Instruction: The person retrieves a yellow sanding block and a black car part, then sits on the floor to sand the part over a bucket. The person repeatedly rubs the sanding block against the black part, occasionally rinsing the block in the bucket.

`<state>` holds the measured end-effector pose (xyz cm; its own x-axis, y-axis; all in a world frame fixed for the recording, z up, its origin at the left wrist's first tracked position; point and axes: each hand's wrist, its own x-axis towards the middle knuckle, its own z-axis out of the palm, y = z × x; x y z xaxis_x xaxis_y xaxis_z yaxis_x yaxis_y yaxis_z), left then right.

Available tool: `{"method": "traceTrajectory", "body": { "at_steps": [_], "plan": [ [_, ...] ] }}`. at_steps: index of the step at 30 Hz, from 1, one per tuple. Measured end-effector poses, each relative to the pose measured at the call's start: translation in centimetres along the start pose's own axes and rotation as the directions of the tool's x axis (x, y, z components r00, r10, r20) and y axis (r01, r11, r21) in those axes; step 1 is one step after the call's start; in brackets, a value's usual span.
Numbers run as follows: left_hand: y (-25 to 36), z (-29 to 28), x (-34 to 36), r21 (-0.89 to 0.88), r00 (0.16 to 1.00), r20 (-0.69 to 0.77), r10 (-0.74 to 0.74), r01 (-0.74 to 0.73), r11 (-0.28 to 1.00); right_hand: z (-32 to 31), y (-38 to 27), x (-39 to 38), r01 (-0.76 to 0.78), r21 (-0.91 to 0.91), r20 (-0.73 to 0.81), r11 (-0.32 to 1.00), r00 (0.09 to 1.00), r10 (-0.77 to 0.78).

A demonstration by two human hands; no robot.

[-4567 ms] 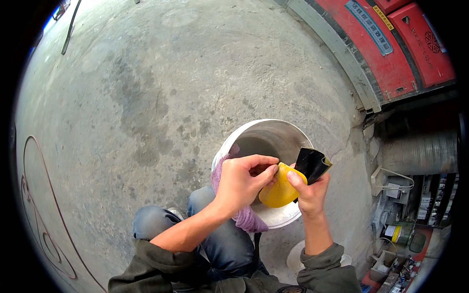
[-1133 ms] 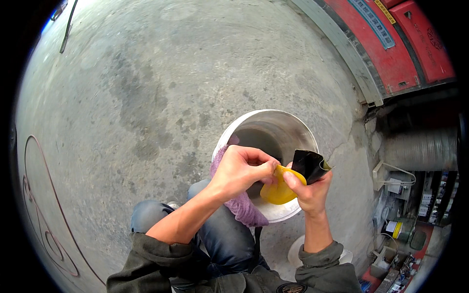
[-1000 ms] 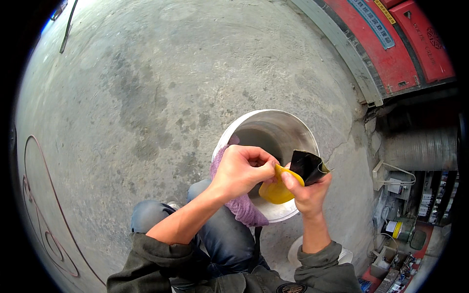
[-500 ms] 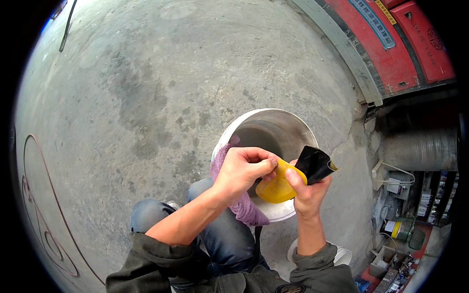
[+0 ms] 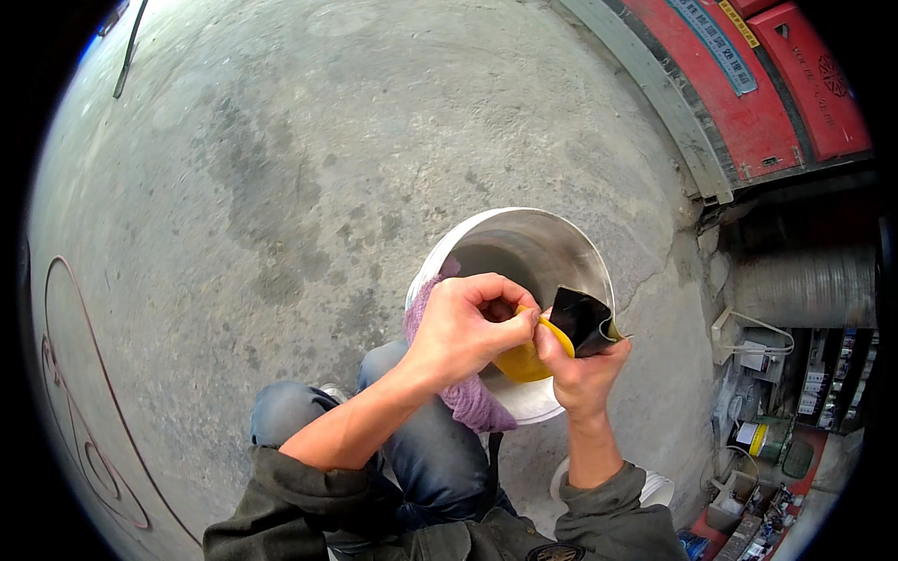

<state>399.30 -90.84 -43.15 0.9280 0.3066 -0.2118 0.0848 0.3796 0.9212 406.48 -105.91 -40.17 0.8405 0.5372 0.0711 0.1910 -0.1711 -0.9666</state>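
Note:
Over a large white bucket (image 5: 572, 254), my two hands meet on a yellow rounded pad (image 5: 520, 365). My left hand (image 5: 458, 327) is closed in a pinch at the pad's upper edge. With its thumb on the pad, my right hand (image 5: 585, 379) grips it together with a curled black sheet (image 5: 578, 323), which looks like sandpaper. The sheet sticks up and to the right past the thumb. Part of the pad is hidden behind my fingers. A purple towel (image 5: 477, 405) hangs over the bucket's left rim, under my left wrist.
A smaller white bucket (image 5: 658, 488) stands beside my right forearm. Red cabinets (image 5: 720, 93) line the upper right, with shelves of tools and a yellow-and-black can (image 5: 751, 437) below. A thin hose (image 5: 84, 318) coils on the concrete floor (image 5: 234, 187) at left.
The yellow pad has turned more edge-on, so less of its face shows. The black sheet has tipped slightly left and down. My left hand has shifted a little to the right.

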Motion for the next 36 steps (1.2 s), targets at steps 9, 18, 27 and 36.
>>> {"method": "traceTrajectory", "body": {
  "at_steps": [9, 18, 27, 36],
  "plan": [
    [0.6, -0.4, 0.1, 0.177, 0.994, 0.014, 0.109, -0.110, 0.978, -0.3, -0.2, -0.1, 0.006, -0.081, 0.035, 0.997, 0.999, -0.004],
    [0.9, -0.9, 0.1, 0.196, 0.998, 0.056, 0.030, -0.040, 0.980, -0.4, 0.5, 0.0, 0.125, -0.200, 0.072, 0.972, 0.991, -0.113],
    [1.1, -0.8, 0.1, 0.225, 0.996, 0.085, 0.024, -0.043, 0.973, -0.5, 0.7, 0.0, 0.119, -0.177, 0.077, 0.977, 0.991, -0.106],
    [0.8, -1.1, 0.4, 0.213, 0.989, 0.134, -0.056, 0.026, 0.977, -1.0, 1.1, -0.2, 0.078, -0.242, 0.121, 0.967, 0.991, -0.049]
  ]
}}
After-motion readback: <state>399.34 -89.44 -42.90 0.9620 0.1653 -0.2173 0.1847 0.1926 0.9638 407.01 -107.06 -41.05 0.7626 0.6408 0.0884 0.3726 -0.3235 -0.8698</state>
